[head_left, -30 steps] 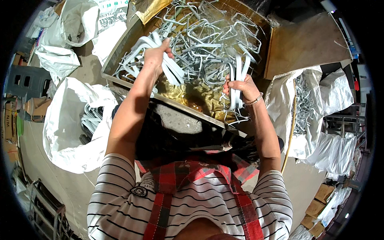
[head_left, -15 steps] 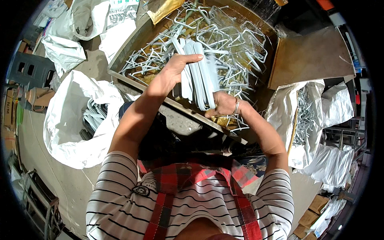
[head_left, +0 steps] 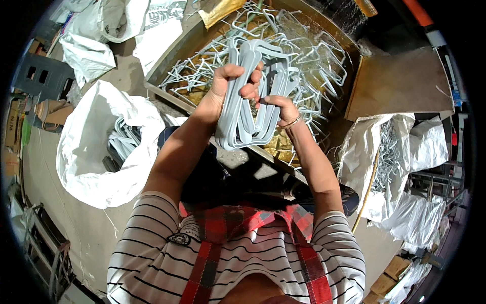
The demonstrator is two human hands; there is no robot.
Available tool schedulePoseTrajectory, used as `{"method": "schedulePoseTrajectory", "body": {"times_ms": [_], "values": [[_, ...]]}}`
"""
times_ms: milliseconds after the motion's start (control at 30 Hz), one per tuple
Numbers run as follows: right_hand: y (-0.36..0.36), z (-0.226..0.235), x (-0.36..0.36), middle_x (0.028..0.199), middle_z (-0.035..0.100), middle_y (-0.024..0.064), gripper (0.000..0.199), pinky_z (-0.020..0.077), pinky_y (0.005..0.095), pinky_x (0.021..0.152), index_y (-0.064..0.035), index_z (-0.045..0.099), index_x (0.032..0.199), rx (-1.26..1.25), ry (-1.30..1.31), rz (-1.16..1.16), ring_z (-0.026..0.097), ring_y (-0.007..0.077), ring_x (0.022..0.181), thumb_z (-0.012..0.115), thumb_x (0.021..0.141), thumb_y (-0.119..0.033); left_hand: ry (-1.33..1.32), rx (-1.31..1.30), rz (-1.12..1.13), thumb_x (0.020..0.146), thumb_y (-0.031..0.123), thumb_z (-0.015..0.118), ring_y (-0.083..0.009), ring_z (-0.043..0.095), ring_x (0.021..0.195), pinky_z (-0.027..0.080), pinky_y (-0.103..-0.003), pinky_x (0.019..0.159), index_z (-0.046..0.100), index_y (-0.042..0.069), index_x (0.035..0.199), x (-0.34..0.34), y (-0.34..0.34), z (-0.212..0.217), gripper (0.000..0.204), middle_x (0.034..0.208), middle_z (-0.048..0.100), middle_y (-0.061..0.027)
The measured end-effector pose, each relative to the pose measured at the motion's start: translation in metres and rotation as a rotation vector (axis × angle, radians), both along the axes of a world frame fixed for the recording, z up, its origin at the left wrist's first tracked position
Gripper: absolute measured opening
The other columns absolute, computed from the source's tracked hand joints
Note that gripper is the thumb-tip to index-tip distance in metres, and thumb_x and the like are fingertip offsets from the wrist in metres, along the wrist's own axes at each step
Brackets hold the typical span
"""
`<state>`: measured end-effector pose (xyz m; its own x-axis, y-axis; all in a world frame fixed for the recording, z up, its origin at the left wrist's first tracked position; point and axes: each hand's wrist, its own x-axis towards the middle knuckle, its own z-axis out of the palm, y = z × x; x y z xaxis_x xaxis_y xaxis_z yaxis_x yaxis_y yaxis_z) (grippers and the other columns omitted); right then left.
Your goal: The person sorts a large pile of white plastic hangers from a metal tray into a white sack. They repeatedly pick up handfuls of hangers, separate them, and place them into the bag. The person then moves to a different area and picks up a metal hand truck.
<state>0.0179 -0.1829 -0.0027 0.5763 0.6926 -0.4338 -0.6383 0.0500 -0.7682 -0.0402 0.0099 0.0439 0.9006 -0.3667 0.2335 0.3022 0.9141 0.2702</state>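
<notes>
Dark plastic, a slotted block (head_left: pixel 55 76) sits at the far left, and just to its right a white sack (head_left: pixel 76 154) gapes open with grey bent pieces (head_left: pixel 124 139) inside. Next comes a wide metal trough (head_left: pixel 169 96), set at a slant, with loose grey frames (head_left: pixel 301 96) tangled across it and a yellow sheet (head_left: pixel 217 12) over its far left corner. Above the trough's near side is a bundle of grey bent frames (head_left: pixel 234 109), stacked face to face, with their open middles showing. The left hand (head_left: pixel 225 86) is closed around the bundle's left side, thumb on the outside and fingertips curled through the opening. The right hand (head_left: pixel 284 109), with a bracelet (head_left: pixel 291 121) at its wrist, is half curled against the bundle's right side, thumb pointing in toward the middle; its other fingers are largely hidden, so I cannot tell how firmly it grips. Farther right, a brown board (head_left: pixel 400 86) slopes beside the trough; below it, a pale sack (head_left: pixel 352 147) holds small grey metal pieces (head_left: pixel 387 159), and a thin yellowish rod (head_left: pixel 373 175) leans against it
</notes>
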Motion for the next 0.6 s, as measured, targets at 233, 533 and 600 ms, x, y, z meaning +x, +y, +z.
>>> {"method": "schedulePoseTrajectory", "body": {"times_ms": [233, 533, 600], "values": [[-0.043, -0.002, 0.052, 0.085, 0.064, 0.0130, 0.019, 0.0487, 0.0336, 0.068, 0.0057, 0.063, 0.090, -0.334, -0.465, -0.374, 0.061, 0.0216, 0.072, 0.058, 0.076, -0.007, -0.029, 0.596, 0.350, 0.075, 0.027, 0.065, -0.0245, 0.062, 0.083, 0.051, -0.032, 0.081, 0.040, -0.002, 0.123, 0.007, 0.017, 0.006, 0.062, 0.107, 0.056, -0.0183], [0.113, 0.123, -0.043, 0.078, 0.063, 0.0087, 0.033, 0.0454, 0.0261, 0.073, 0.0025, 0.064, 0.070, -0.373, -1.052, -0.028, 0.057, 0.0141, 0.072, 0.074, 0.071, -0.029, 0.226, 1.481, 1.336, 0.068, 0.016, 0.066, -0.0125, 0.057, 0.069, 0.047, -0.027, 0.062, 0.056, 0.005, 0.095, -0.133, 0.104, 0.103, 0.031, 0.083, 0.062, -0.0063], [0.159, 0.139, -0.070, 0.108, 0.058, 0.0154, 0.067, 0.0410, 0.0328, 0.090, 0.0054, 0.054, 0.108, -0.017, -1.025, 0.258, 0.054, 0.0233, 0.100, 0.080, 0.061, -0.034, 0.306, 1.664, 1.717, 0.068, 0.015, 0.066, -0.0165, 0.062, 0.070, 0.050, -0.029, 0.064, 0.057, 0.006, 0.102, -0.169, 0.136, 0.112, 0.036, 0.081, 0.065, -0.0088]]}}
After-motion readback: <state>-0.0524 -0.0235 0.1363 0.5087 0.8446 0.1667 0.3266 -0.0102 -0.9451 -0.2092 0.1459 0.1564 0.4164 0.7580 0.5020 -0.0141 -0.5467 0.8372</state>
